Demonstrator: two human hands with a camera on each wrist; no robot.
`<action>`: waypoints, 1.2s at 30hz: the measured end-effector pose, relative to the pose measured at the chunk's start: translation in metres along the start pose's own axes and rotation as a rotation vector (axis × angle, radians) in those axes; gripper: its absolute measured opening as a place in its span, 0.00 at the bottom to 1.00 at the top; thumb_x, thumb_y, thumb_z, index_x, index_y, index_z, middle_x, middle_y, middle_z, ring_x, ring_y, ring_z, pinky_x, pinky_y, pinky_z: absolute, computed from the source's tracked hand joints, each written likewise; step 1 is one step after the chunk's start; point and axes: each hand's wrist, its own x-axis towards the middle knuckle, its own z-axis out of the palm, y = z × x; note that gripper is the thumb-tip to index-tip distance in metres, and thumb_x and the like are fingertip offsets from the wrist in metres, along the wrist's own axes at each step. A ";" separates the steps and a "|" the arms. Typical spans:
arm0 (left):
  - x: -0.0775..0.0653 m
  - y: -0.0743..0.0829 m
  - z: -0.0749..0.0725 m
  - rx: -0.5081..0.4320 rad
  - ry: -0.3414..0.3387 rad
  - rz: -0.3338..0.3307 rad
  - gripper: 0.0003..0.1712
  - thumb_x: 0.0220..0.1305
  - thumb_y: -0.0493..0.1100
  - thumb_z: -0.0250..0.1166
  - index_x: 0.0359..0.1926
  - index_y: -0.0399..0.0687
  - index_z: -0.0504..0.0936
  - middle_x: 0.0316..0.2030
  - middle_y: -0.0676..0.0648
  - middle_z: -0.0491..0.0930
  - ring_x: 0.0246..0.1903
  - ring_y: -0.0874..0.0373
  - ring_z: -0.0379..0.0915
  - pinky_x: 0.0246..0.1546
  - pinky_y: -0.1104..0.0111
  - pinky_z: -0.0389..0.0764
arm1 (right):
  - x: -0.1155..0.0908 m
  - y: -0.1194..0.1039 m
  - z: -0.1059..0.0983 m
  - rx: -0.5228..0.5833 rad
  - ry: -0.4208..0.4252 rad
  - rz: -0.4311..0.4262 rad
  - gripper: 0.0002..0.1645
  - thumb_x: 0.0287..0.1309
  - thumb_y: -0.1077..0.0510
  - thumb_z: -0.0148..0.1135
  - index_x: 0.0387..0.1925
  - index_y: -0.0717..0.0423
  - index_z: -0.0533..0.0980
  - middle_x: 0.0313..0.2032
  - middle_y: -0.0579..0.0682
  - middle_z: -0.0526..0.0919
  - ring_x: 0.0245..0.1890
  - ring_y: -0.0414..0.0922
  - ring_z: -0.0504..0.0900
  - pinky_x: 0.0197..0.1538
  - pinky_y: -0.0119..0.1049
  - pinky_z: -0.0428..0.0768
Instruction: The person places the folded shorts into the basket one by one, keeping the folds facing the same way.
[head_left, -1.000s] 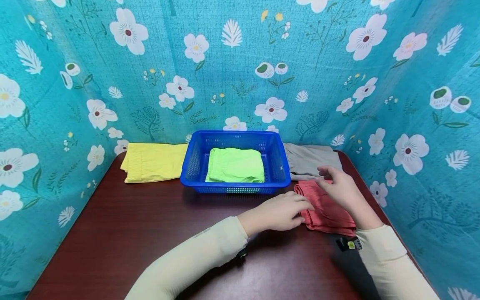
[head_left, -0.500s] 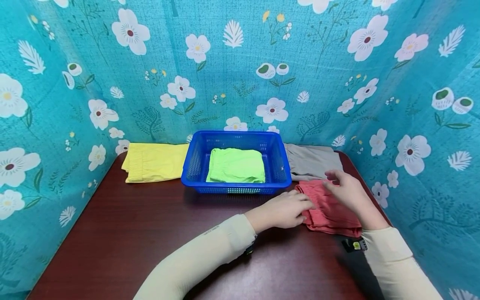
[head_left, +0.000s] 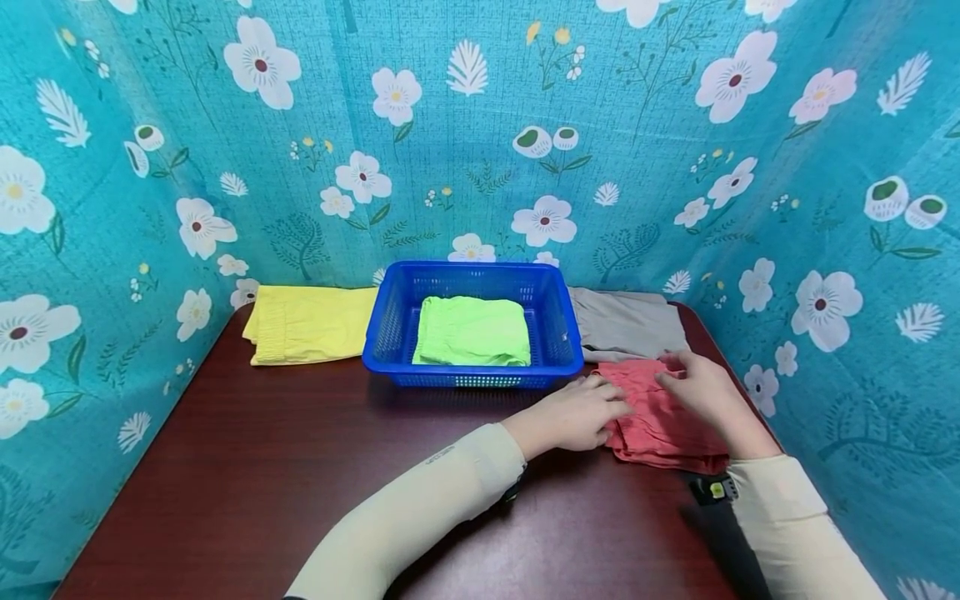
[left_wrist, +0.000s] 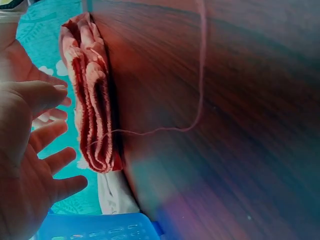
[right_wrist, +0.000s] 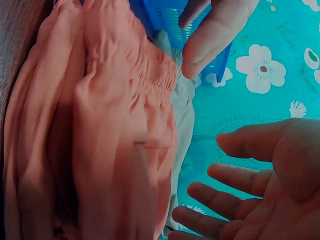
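Observation:
Folded red pants with a gathered elastic waistband lie on the right side of the table. My left hand is at their left edge, fingers spread and slightly bent. In the left wrist view, its fingers stand apart from the folded layers of the red pants. Over the far right part of the pants hovers my right hand. The right wrist view shows that hand's fingers spread beside the pants, with nothing between them.
A blue plastic basket stands at the back middle with a folded lime-green garment in it. Folded yellow pants lie to its left, a folded grey garment to its right. A loose thread hangs across the left wrist view.
My left hand has moved a little to the right, and the red pants have shifted slightly right. My right hand has moved right and down, closer over the pants.

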 end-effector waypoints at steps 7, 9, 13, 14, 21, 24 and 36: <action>0.005 -0.002 0.009 0.026 -0.002 -0.006 0.29 0.74 0.54 0.59 0.74 0.72 0.67 0.74 0.57 0.64 0.74 0.55 0.54 0.73 0.49 0.62 | 0.005 0.012 0.006 -0.031 -0.036 0.025 0.33 0.70 0.50 0.62 0.66 0.70 0.70 0.60 0.76 0.75 0.58 0.70 0.75 0.57 0.65 0.77; 0.007 -0.003 0.011 0.036 0.003 -0.012 0.28 0.74 0.54 0.59 0.73 0.72 0.69 0.74 0.57 0.64 0.74 0.54 0.54 0.73 0.48 0.62 | 0.006 0.016 0.009 -0.042 -0.049 0.025 0.33 0.69 0.51 0.62 0.66 0.70 0.70 0.60 0.76 0.75 0.59 0.70 0.74 0.59 0.66 0.75; 0.009 -0.006 0.015 0.041 -0.002 -0.020 0.28 0.74 0.54 0.60 0.72 0.73 0.70 0.75 0.57 0.62 0.75 0.53 0.51 0.74 0.50 0.61 | 0.009 0.021 0.014 -0.064 -0.075 0.022 0.33 0.67 0.53 0.64 0.65 0.70 0.71 0.60 0.75 0.75 0.58 0.69 0.75 0.60 0.67 0.74; 0.010 -0.006 0.016 0.043 0.002 -0.017 0.28 0.73 0.53 0.61 0.72 0.73 0.70 0.74 0.56 0.62 0.76 0.52 0.51 0.74 0.49 0.61 | 0.010 0.022 0.015 -0.068 -0.081 0.021 0.32 0.67 0.53 0.64 0.65 0.69 0.72 0.60 0.75 0.76 0.57 0.69 0.75 0.60 0.67 0.73; 0.014 -0.003 0.017 0.052 -0.015 -0.012 0.30 0.72 0.51 0.61 0.73 0.77 0.68 0.77 0.58 0.57 0.78 0.53 0.47 0.75 0.45 0.56 | 0.014 0.030 0.021 -0.128 -0.128 -0.058 0.33 0.63 0.53 0.68 0.64 0.67 0.74 0.59 0.73 0.78 0.58 0.69 0.76 0.59 0.69 0.72; 0.016 0.000 0.016 0.039 -0.044 -0.011 0.31 0.73 0.50 0.60 0.73 0.80 0.67 0.78 0.60 0.56 0.79 0.53 0.44 0.76 0.43 0.52 | 0.016 0.035 0.025 -0.214 -0.139 -0.125 0.35 0.59 0.52 0.71 0.63 0.67 0.75 0.59 0.72 0.78 0.59 0.70 0.75 0.59 0.70 0.72; 0.025 -0.001 0.017 -0.011 -0.094 -0.039 0.29 0.73 0.48 0.60 0.70 0.84 0.71 0.73 0.61 0.64 0.73 0.58 0.54 0.77 0.56 0.56 | 0.022 0.042 0.024 -0.296 -0.132 -0.193 0.35 0.53 0.46 0.75 0.60 0.57 0.80 0.61 0.73 0.73 0.58 0.72 0.74 0.56 0.71 0.72</action>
